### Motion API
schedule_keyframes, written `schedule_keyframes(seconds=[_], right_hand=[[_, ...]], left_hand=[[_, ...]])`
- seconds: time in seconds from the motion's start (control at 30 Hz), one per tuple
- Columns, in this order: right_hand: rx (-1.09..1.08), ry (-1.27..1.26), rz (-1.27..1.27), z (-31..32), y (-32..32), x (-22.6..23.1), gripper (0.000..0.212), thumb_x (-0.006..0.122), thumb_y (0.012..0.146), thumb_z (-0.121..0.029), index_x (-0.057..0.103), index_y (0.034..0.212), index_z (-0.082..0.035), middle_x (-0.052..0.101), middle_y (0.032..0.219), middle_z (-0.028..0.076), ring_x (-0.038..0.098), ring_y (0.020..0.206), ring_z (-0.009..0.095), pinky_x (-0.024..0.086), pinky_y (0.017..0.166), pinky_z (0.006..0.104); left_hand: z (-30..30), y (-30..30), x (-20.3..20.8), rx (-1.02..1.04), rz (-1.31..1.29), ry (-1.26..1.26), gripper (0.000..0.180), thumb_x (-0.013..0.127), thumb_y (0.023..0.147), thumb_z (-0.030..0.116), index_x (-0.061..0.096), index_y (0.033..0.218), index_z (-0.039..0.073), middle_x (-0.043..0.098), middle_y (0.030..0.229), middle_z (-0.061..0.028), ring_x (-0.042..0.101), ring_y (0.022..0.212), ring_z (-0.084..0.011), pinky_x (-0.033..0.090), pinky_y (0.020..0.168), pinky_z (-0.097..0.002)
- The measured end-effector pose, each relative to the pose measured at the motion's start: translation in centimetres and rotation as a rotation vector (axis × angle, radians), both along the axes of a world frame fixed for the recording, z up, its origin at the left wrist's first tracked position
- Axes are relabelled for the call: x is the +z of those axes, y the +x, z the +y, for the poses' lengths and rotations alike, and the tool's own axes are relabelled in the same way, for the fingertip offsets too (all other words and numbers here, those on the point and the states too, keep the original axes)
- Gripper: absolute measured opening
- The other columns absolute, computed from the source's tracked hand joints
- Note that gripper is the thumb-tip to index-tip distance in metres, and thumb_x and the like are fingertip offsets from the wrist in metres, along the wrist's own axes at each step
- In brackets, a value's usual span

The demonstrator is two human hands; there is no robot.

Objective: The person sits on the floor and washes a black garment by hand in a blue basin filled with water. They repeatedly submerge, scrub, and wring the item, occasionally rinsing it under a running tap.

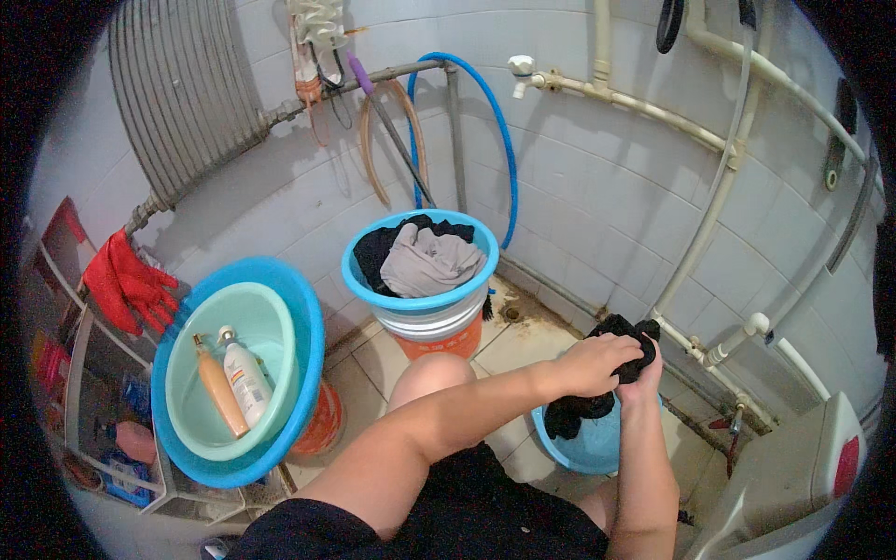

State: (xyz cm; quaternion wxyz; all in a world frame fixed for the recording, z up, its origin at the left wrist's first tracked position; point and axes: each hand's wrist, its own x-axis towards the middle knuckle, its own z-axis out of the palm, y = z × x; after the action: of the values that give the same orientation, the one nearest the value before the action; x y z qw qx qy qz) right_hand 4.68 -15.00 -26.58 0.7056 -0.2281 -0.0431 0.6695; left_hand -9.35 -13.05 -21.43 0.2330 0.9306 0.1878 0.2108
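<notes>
A bunched black cloth [581, 411], perhaps a garment, is gripped between my two hands. My left hand [599, 365] reaches across from the left and is closed over its upper part. Beside it, my right hand [642, 381] is closed round the same cloth from the right, its fingers partly hidden by the fabric. One end of the cloth hangs down over a blue basin [583, 454] on the floor. My wrists and the cloth cover part of that basin, and its contents cannot be made out.
A blue basin with grey and black clothes [431, 261] tops a bucket [432, 325] ahead. At left, nested basins [239, 471] hold two pump bottles [245, 381]. Red gloves [129, 282] hang near a shelf [119, 439]. Pipes [700, 247] and a tap [523, 77] line the wall.
</notes>
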Motion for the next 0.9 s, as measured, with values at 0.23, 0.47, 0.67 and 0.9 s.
schedule_keyframes(seconds=[0.23, 0.47, 0.67, 0.9], right_hand=[[-0.011, -0.025, -0.066, -0.7, 1.4, -1.1, 0.032, 0.044, 0.081, -0.03, 0.057, 0.095, -0.005, 0.061, 0.091, 0.011, 0.059, 0.083, 0.027, 0.049, 0.077, 0.0404], [0.09, -0.029, -0.096, -4.4, 2.0, 2.6, 0.043, 0.043, 0.079, -0.035, 0.058, 0.1, -0.001, 0.063, 0.088, 0.016, 0.061, 0.078, 0.029, 0.051, 0.072, 0.0389], [-0.012, 0.043, -0.068, -8.3, 3.4, 3.5, 0.041, 0.04, 0.083, -0.031, 0.057, 0.106, -0.002, 0.062, 0.1, 0.012, 0.06, 0.09, 0.026, 0.048, 0.082, 0.0369], [0.039, -0.143, -0.256, -8.7, 4.3, 4.9, 0.029, 0.055, 0.08, -0.024, 0.057, 0.103, -0.006, 0.062, 0.097, 0.008, 0.059, 0.086, 0.022, 0.047, 0.079, 0.0349]], left_hand=[[1.1, 0.4, -4.7, -0.141, -0.34, -0.376, 0.048, 0.058, 0.074, 0.012, 0.047, 0.119, 0.001, 0.035, 0.132, -0.0173, 0.033, 0.124, -0.0284, 0.029, 0.101, -0.0347], [0.0, 1.1, -7.0, 0.121, -0.15, -1.772, 0.062, 0.025, 0.086, 0.063, 0.051, 0.114, 0.015, 0.056, 0.115, -0.002, 0.051, 0.106, -0.0145, 0.041, 0.085, -0.0356], [-2.6, 6.9, -5.8, -0.25, -0.601, -1.788, 0.081, 0.017, 0.081, 0.07, 0.042, 0.127, 0.009, 0.049, 0.124, -0.0076, 0.045, 0.116, -0.0243, 0.037, 0.098, -0.0399], [-0.8, 8.7, -2.6, -0.248, -0.666, -1.901, 0.068, 0.032, 0.085, 0.062, 0.048, 0.12, 0.006, 0.052, 0.12, -0.0104, 0.049, 0.111, -0.0266, 0.037, 0.096, -0.0412]])
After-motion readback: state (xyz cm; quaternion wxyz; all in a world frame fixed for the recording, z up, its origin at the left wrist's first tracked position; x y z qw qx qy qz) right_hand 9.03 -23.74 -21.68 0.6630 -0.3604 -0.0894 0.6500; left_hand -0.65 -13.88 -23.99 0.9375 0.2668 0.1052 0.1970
